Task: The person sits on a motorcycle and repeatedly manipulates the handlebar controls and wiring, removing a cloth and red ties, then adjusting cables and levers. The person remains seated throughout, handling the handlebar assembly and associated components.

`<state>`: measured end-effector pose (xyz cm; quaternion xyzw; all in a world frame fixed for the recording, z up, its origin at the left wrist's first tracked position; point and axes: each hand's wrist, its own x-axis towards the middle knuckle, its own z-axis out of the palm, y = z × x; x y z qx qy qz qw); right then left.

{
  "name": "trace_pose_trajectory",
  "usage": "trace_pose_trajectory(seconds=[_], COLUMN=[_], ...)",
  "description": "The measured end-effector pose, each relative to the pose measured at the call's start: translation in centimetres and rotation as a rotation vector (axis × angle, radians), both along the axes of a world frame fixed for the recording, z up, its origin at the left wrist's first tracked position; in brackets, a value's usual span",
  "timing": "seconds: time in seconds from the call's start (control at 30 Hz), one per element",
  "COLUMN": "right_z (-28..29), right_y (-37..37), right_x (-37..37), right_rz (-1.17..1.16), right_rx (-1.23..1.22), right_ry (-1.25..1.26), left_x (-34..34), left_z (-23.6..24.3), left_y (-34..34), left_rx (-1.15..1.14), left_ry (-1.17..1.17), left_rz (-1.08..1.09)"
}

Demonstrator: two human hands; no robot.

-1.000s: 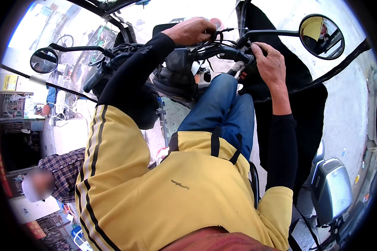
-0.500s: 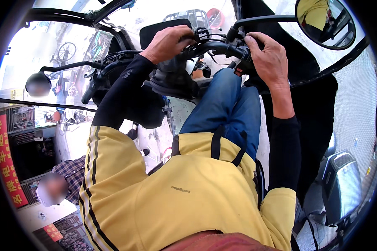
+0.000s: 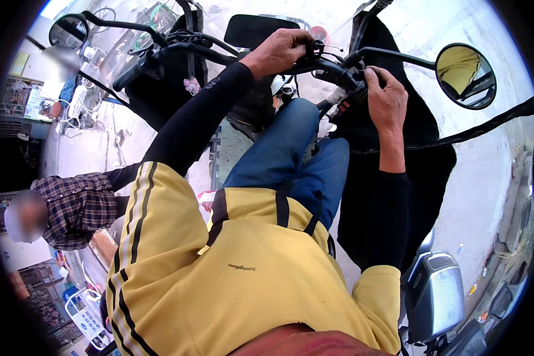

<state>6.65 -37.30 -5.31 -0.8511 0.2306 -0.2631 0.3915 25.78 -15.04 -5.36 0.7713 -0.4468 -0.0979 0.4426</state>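
Note:
My left hand (image 3: 279, 52) reaches to the middle of the black handlebar (image 3: 335, 70), its fingers curled in beside a small black fitting (image 3: 318, 46) with thin cables. What the fingertips pinch there is hidden. At the right end of the bar is my right hand (image 3: 389, 101), thumb and bent fingers drawn together by the black control housing (image 3: 355, 86); anything between them cannot be made out. A red switch (image 3: 344, 105) shows just below that housing. The left handgrip (image 3: 132, 74) has no hand on it.
Round mirrors stand on stalks at the left (image 3: 69, 32) and right (image 3: 466, 76). Black fabric (image 3: 397, 136) hangs along the right side. A person in a plaid shirt (image 3: 80, 207) is at the left. A silver-and-black case (image 3: 436, 296) stands at lower right.
The view has swung, so the handlebar and left mirror sit differently and more of the person in plaid shows. Both hands remain at about the same places on the bar.

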Motion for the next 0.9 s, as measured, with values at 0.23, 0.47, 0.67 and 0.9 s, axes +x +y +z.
trace_pose_trajectory(seconds=[0.23, 0.47, 0.67, 0.9], right_z=[-0.3, -0.8, -0.9, -0.5], right_y=[0.5, -1.3, -1.8, 0.3], right_x=[-0.1, 0.4, -0.2, -0.2], right_rz=[0.005, 0.064, 0.06, 0.085], right_rx=[-0.067, -0.136, -0.099, -0.053], right_ry=[-0.013, 0.003, -0.038, -0.044], left_x=[-1.3, -7.6, -17.0, -26.4], left_z=[3.5, 2.9, -3.4, -17.9], left_y=[-0.3, -4.3, 4.9, 28.9], left_rx=[-0.016, 0.089, -0.211, 0.638], left_ry=[0.219, -0.609, -0.607, -0.16], left_rz=[0.053, 0.471, 0.453, 0.951])
